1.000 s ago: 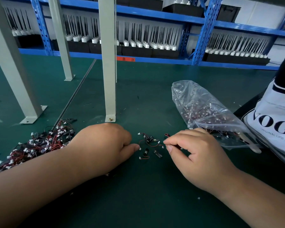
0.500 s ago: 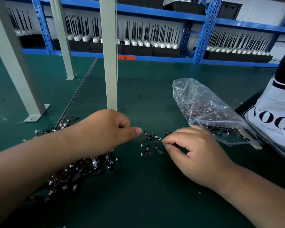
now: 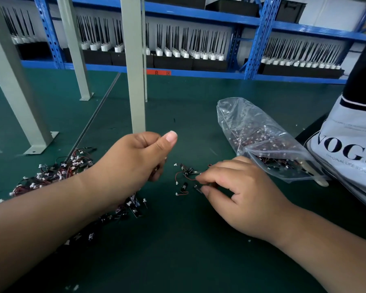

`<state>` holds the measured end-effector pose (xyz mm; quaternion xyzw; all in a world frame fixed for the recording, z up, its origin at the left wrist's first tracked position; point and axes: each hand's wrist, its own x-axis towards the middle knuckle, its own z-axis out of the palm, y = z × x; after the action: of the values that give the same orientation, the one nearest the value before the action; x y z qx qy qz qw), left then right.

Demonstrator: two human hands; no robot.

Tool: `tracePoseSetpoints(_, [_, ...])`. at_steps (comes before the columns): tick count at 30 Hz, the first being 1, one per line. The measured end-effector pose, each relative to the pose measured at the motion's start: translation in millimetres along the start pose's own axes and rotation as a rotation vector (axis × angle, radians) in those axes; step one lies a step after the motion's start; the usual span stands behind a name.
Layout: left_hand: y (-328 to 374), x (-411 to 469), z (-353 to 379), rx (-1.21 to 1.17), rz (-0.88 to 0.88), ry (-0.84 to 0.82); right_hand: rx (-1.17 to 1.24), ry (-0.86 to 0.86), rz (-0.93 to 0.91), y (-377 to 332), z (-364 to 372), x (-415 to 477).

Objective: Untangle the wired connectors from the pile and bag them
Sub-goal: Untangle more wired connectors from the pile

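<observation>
**A:** What are my hands doing?

**B:** Your left hand (image 3: 133, 163), mid-frame, is curled into a fist with the thumb up. It grips a clump (image 3: 133, 205) of wired connectors that trails down under your forearm. Your right hand (image 3: 237, 193), right of centre, pinches thumb and forefinger on one of the loose connectors (image 3: 185, 178) lying between your hands on the green mat (image 3: 188, 250).

**A:** Why hold them that way?

**B:** My guess is that lifting the clump lets the snarl hang loose while you pick off freed pieces. The clear bag (image 3: 262, 140) lies just beyond your right hand with its zip end toward it, so the reach is short.

**A:** And how do the parts look?

**B:** They are tiny black pieces on thin red and black wire, with white plugs. The pile (image 3: 51, 176), at the left of the frame, is a dense tangle partly hidden by your forearm. The bag already holds many.
</observation>
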<state>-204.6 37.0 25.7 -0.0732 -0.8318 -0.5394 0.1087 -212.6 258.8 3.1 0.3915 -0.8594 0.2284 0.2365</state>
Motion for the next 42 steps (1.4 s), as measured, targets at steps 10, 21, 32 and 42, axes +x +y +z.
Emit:
tracePoseSetpoints(10, [1, -2, 3, 0.059, 0.178, -0.176, 0.039, -0.212, -0.116, -20, -2, -3])
tracePoseSetpoints(21, [-1, -3, 5, 0.003, 0.336, -0.212, 0.158, -0.284, -0.033, -30, 1, -4])
tracePoseSetpoints(32, [0, -6, 12, -0.043, 0.359, -0.111, 0.150, -0.372, -0.009, -33, 3, -2])
tracePoseSetpoints(42, [-1, 1, 15, -0.182, 0.198, 0.285, -0.017, -0.429, -0.255, -62, 8, 1])
